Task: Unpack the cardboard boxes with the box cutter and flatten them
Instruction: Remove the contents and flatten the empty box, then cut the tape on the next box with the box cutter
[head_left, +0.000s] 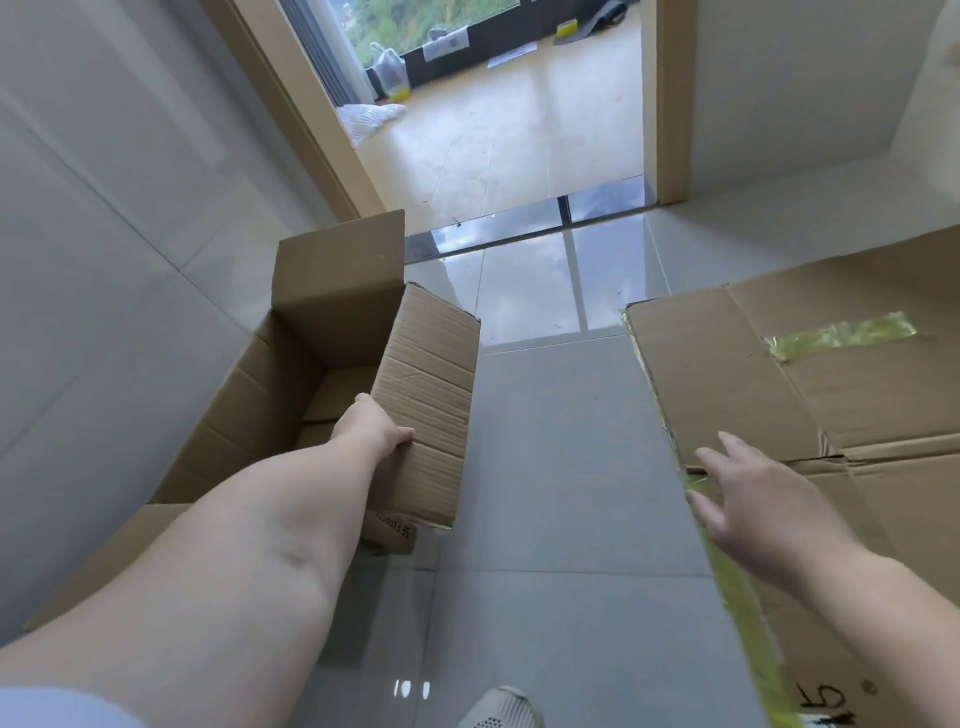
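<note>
An open brown cardboard box (291, 395) stands on the grey tiled floor at the left, its flaps up and its inside bare as far as I can see. My left hand (376, 431) grips the near edge of its right-hand flap (431, 400), thumb on the outer face. A large flattened cardboard sheet (769, 374) with yellow tape lies on the floor at the right. My right hand (753, 499) hovers over its left edge with fingers spread, holding nothing. No box cutter is in view.
A white wall runs close along the left of the box. Ahead, a doorway (519, 208) with a dark threshold opens onto a room with plastic bags by a window. My shoe (501, 709) shows at the bottom. Bare tiles lie between the box and the sheet.
</note>
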